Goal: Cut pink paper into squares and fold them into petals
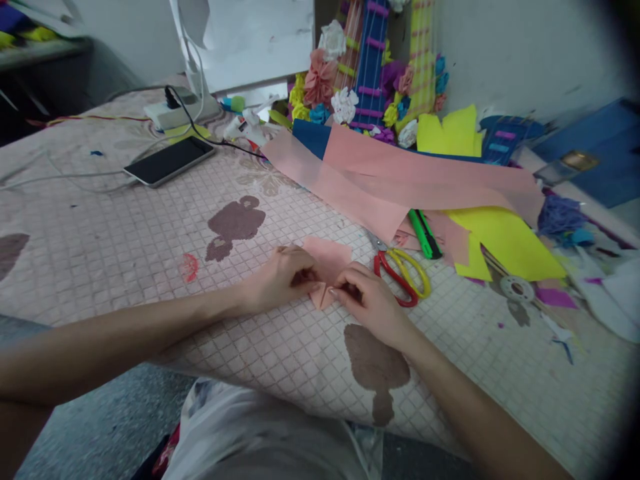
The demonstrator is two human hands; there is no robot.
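A small pink paper piece (pixel 327 261) lies on the quilted pink cloth (pixel 150 227) in front of me, partly folded. My left hand (pixel 277 279) has its fingers curled and pinched on the paper's left edge. My right hand (pixel 367 300) pinches the paper's lower right corner with closed fingers. Both hands press the paper against the cloth. Red and yellow scissors (pixel 403 273) lie just right of my right hand.
Long pink paper sheets (pixel 400 177), yellow paper (pixel 505 240) and a green pen (pixel 424 233) lie behind the scissors. A phone (pixel 169 160), a power strip (pixel 173 113) with cables and a glue gun (pixel 247 127) sit at the back left. Paper flowers (pixel 345 73) stand at the back.
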